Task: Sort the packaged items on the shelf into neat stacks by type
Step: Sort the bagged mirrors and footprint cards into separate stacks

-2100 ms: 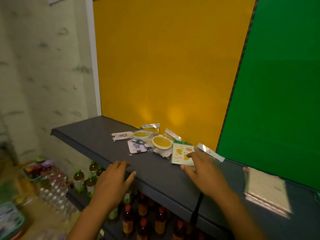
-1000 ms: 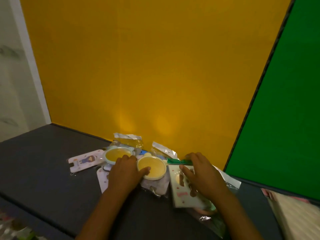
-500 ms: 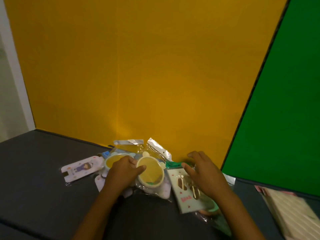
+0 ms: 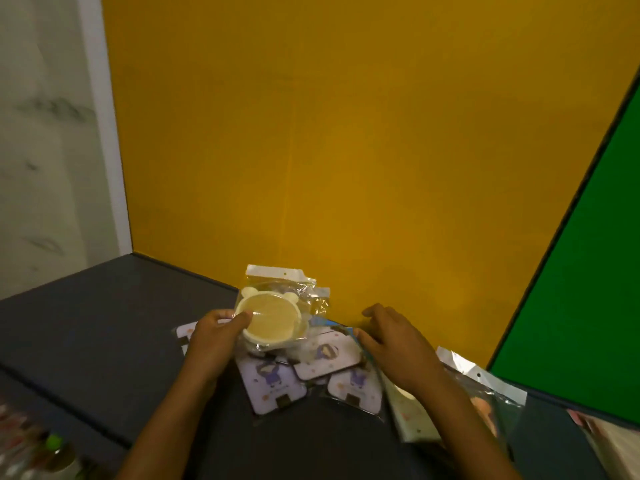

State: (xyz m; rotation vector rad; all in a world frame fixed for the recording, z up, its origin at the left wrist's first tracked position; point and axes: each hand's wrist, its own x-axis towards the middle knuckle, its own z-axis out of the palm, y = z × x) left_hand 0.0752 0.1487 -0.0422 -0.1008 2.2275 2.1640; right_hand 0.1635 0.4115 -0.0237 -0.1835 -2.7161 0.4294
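Note:
My left hand (image 4: 212, 341) grips a round cream mirror with bear ears in a clear bag (image 4: 273, 318), lifted above the pile; more bagged round items seem to be behind it. Several lilac character cards (image 4: 272, 382) lie on the dark grey shelf (image 4: 86, 327) below it. My right hand (image 4: 398, 341) rests with spread, slightly bent fingers at the edge of a card in plastic (image 4: 329, 351). A pale green packaged card (image 4: 412, 417) lies partly under my right forearm.
A yellow panel (image 4: 329, 150) backs the shelf and a green panel (image 4: 588, 289) stands to its right. A clear bag with a hanging tab (image 4: 485, 382) and a pale flat packet (image 4: 616, 441) lie at the right. Bottles (image 4: 52, 448) stand below the shelf's front edge.
My left hand has lifted the round mirror packet off the pile, uncovering the lilac cards. My right hand has slid left off the pale green card onto the cards.

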